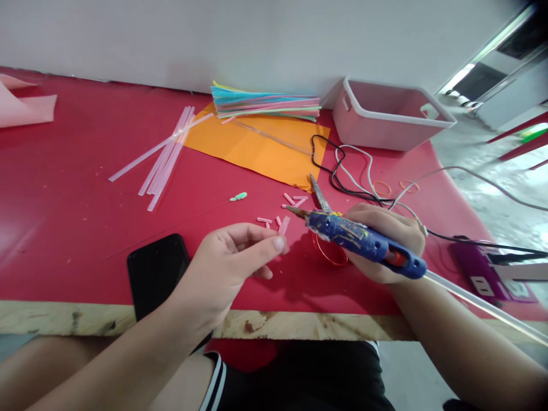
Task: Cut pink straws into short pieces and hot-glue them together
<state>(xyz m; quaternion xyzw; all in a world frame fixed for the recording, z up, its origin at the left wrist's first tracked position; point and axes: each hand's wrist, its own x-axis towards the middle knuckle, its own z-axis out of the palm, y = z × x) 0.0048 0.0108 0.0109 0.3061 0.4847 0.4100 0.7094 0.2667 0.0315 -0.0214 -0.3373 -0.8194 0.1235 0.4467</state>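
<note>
Glue gun held close to the left hand

At the near side of a red table, the left thumb and fingers pinch a small pink straw piece. The right hand grips the glue gun, its nozzle aimed left, just beside the piece; whether they touch is unclear. If the nozzle is hot, a slip could burn the left fingertips or soften the piece. Stray drips could foul the scissors or loose cut pieces nearby. The left forearm could nudge off a phone jutting over the near edge.
</note>
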